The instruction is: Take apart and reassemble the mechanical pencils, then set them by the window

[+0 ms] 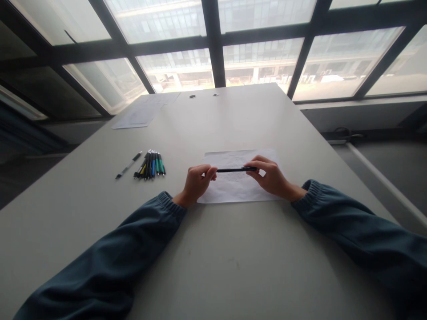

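A black pen [231, 170] is held level between my two hands, above a white sheet of paper [233, 193] with faint marks on it. My left hand [197, 181] pinches the pen's left end between thumb and fingers. At the other end, near the clip, the thumb and fingertips of my right hand [269, 176] are closed on it. Both ends of the pen are partly covered by my fingers. To the left of my left hand lies a bunch of several pens [150, 165] in black, yellow, blue and green.
A single clear-barrelled pen [128, 166] lies left of the bunch. More paper sheets [138, 113] rest at the far left of the white table [213, 266]. Two round holes sit near the table's far edge, below large dark-framed windows [213, 42].
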Demonstrator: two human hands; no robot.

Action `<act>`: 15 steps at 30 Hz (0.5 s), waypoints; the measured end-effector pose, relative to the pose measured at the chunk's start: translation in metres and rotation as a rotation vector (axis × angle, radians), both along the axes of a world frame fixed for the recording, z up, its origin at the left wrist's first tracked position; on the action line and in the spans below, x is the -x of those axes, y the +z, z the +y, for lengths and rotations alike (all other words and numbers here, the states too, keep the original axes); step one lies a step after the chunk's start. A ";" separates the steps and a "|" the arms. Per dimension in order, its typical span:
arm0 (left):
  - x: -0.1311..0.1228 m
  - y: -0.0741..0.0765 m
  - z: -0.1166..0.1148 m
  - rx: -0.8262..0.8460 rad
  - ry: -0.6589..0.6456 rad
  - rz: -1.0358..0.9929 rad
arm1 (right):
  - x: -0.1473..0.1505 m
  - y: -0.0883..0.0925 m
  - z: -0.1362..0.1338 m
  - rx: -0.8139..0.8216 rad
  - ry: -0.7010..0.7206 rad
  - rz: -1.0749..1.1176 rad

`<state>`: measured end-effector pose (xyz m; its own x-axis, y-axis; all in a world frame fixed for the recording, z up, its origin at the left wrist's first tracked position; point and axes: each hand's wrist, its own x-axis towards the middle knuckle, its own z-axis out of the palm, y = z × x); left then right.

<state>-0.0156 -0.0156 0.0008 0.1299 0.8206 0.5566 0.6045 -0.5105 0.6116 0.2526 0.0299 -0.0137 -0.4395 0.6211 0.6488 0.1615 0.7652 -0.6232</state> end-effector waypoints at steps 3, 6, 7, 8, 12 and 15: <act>0.000 -0.001 -0.001 0.011 0.015 0.014 | 0.000 0.000 0.000 0.007 0.001 -0.004; 0.002 -0.004 0.000 0.038 0.020 0.006 | -0.001 0.000 0.000 0.011 -0.001 -0.003; 0.002 -0.006 0.001 0.054 0.013 -0.016 | -0.001 0.000 0.000 0.011 -0.001 -0.003; 0.003 -0.008 0.002 0.064 0.005 -0.051 | -0.001 0.000 0.000 0.009 -0.003 0.000; 0.004 -0.011 0.006 0.025 -0.027 -0.230 | -0.001 0.001 0.000 -0.004 -0.027 0.015; 0.001 -0.010 0.007 -0.024 -0.051 -0.268 | -0.001 0.001 0.000 -0.001 -0.060 0.023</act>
<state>-0.0170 -0.0082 -0.0089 0.0165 0.8029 0.5959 0.3955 -0.5526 0.7336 0.2531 0.0301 -0.0127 -0.3863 0.6455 0.6589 0.1925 0.7551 -0.6268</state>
